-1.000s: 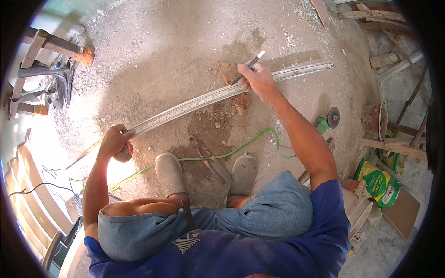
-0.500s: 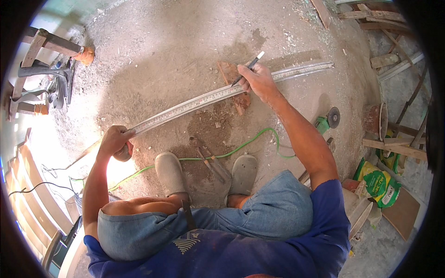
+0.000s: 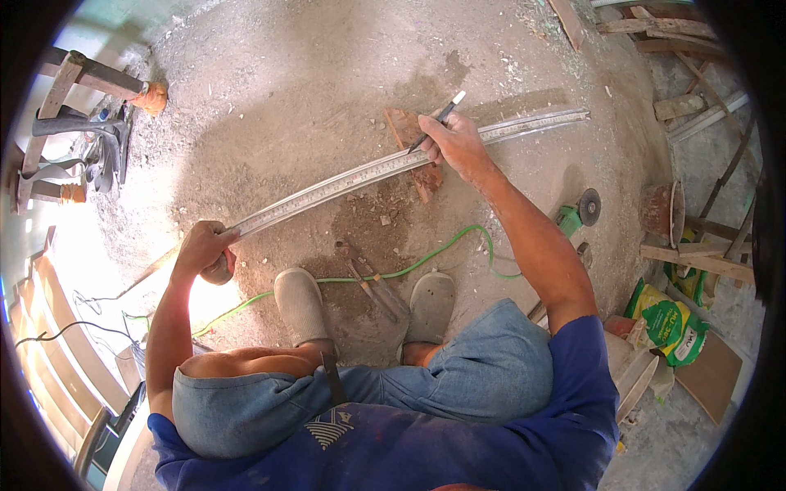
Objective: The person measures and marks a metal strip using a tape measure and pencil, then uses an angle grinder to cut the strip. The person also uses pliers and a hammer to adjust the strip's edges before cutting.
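A long, light metal profile (image 3: 532, 128) lies slantwise across the dirt floor, with a tape measure's marked blade (image 3: 360, 177) stretched along it. At the near left end, my left hand (image 3: 206, 250) is closed around the tape measure and the profile's end; the fingers hide most of what is there. My right hand (image 3: 455, 147) pinches a dark marker pen (image 3: 447, 111) with a white end, its tip down at the profile's edge. A reddish-brown board piece (image 3: 426, 182) rests under the profile beside that hand.
A green angle grinder (image 3: 571, 216) lies at right, its green cord (image 3: 442, 248) curving past my feet. Long-handled pincers (image 3: 372, 282) lie between my shoes. Wooden trestle legs (image 3: 61, 86) stand at left; scrap wood (image 3: 679, 33), a bucket (image 3: 661, 214) and a green-yellow bag (image 3: 667, 327) are at right.
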`<state>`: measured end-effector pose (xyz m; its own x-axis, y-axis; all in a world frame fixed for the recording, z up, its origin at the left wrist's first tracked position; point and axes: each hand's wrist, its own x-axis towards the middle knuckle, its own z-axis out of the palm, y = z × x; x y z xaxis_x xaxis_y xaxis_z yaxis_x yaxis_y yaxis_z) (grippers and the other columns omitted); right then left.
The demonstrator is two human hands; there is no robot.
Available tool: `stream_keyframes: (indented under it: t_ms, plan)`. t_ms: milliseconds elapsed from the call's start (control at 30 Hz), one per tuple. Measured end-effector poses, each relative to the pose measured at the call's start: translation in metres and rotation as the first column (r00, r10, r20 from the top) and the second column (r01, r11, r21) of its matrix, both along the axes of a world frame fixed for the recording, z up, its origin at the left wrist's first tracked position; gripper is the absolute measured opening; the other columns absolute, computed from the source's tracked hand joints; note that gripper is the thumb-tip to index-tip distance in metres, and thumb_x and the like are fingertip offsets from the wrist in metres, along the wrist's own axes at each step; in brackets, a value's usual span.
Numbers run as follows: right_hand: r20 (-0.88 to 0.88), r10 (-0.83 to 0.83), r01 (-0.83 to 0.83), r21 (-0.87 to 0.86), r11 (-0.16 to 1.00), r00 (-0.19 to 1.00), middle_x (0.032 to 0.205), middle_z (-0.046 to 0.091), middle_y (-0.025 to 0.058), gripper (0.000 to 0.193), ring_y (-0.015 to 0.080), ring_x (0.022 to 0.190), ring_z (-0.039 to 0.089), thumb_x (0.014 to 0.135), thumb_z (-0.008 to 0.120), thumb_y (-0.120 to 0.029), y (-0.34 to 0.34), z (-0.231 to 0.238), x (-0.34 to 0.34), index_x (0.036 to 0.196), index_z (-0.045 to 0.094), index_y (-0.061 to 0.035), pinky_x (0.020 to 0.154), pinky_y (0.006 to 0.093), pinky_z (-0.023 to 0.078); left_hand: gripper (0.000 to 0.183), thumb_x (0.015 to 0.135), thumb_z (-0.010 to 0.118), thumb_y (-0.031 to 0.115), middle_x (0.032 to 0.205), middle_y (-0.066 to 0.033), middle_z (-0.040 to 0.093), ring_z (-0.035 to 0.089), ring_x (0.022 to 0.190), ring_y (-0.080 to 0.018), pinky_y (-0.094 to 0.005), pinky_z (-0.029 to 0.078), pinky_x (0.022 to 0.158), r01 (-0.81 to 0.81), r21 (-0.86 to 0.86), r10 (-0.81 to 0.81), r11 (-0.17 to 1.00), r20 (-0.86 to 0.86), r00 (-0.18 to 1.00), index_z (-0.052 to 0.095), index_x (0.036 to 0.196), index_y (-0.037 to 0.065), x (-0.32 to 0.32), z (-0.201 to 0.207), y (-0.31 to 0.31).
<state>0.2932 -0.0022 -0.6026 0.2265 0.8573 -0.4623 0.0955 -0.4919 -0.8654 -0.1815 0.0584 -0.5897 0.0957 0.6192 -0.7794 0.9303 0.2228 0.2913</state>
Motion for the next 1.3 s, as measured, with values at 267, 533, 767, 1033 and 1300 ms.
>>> stream_keyframes:
  t_ms: [267,533,767,1033,1300]
  plan:
    - [-0.008,0.006,-0.006,0.007,1.0,1.0,0.073,0.066,0.0062,0.03,0.0086,0.059,0.06,0.099,0.066,-0.031,0.001,0.001,0.0,0.099,0.064,-0.0005,0.049,0.0241,0.047,0.037,0.09,0.075,0.035,0.062,-0.0077,0.063,0.059,0.055,-0.0139,-0.0355,0.047,0.055,0.025,0.037,-0.025,0.999,-0.004,1.0,0.074,0.082,-0.001,-0.011,-0.013,0.0]
    - [-0.008,0.019,-0.019,-0.006,1.0,1.0,0.073,0.066,0.0059,0.031,0.0086,0.059,0.06,0.099,0.066,-0.031,0.001,0.002,0.0,0.1,0.065,0.0002,0.049,0.0238,0.046,0.038,0.089,0.074,0.036,0.062,-0.0093,0.065,0.061,0.057,-0.0148,-0.0355,0.049,0.056,0.026,0.041,-0.026,0.999,0.001,1.0,0.074,0.082,-0.001,-0.01,-0.012,0.0]
    - [0.019,0.005,-0.005,-0.005,1.0,1.0,0.074,0.065,0.0046,0.03,0.0082,0.06,0.058,0.097,0.069,-0.03,0.002,0.001,0.0,0.099,0.065,-0.0004,0.05,0.0238,0.046,0.037,0.09,0.074,0.035,0.062,-0.0092,0.066,0.062,0.057,-0.0152,-0.0355,0.049,0.057,0.043,0.056,-0.043,0.997,0.002,0.999,0.074,0.082,-0.001,-0.009,-0.01,0.0]
    - [0.194,0.1,-0.103,0.006,0.995,0.976,0.074,0.066,0.0053,0.036,0.0108,0.06,0.059,0.094,0.07,-0.035,0.0,-0.002,0.013,0.097,0.068,0.0013,0.055,0.0276,0.047,0.035,0.093,0.071,0.031,0.06,-0.0107,0.067,0.067,0.057,-0.0169,-0.033,0.051,0.055,0.008,-0.005,-0.008,1.0,0.02,1.0,0.07,0.08,-0.002,0.005,0.006,0.001]
    - [0.136,0.13,-0.129,-0.02,0.991,0.982,0.072,0.064,0.0043,0.034,0.01,0.061,0.058,0.098,0.065,-0.033,0.001,0.005,0.01,0.089,0.068,0.0002,0.055,0.0292,0.046,0.034,0.096,0.067,0.029,0.058,-0.0114,0.068,0.064,0.049,-0.0157,-0.0319,0.05,0.05,-0.002,-0.048,0.006,0.999,0.093,0.996,0.067,0.08,0.0,-0.002,-0.002,0.001]
